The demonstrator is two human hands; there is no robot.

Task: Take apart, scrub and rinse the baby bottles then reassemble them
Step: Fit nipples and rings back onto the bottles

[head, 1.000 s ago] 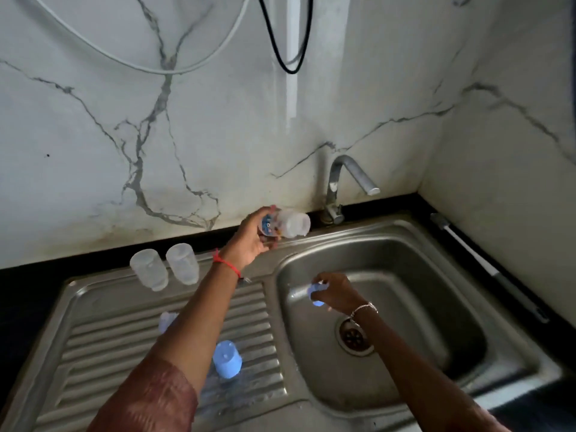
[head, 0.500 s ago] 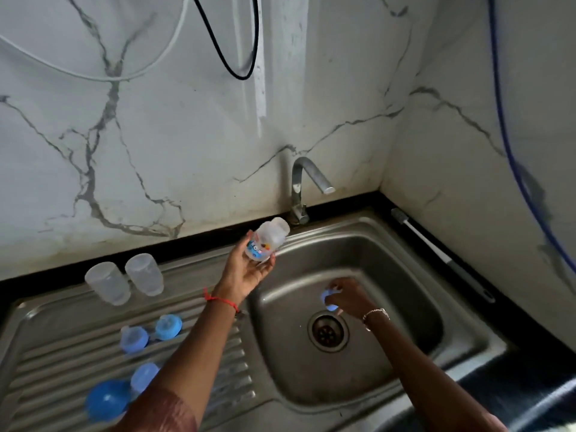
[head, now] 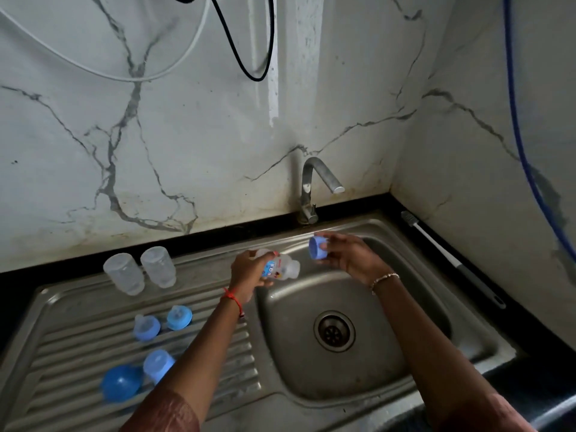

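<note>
My left hand (head: 249, 274) grips a clear baby bottle (head: 279, 268) with a coloured print, held sideways over the left rim of the sink basin (head: 430, 294). My right hand (head: 349, 255) holds a blue bottle ring (head: 318, 248) just right of the bottle's mouth, a small gap apart. On the ribbed drainboard (head: 78, 338) stand two clear caps (head: 124, 274) (head: 158, 266), upside down. Nearer lie two blue rings with teats (head: 146, 327) (head: 179, 318), another blue ring (head: 157, 364) and a blue dome lid (head: 121, 383).
The steel tap (head: 314, 185) stands behind the basin, no water running. A bottle brush (head: 448, 257) lies on the black counter along the right wall. The drain (head: 334, 330) sits in the basin's middle. Cables hang on the marble wall, a blue hose at right.
My right hand has risen from the basin floor with the blue ring to beside the bottle's mouth. My left hand has lowered the bottle and turned it sideways.
</note>
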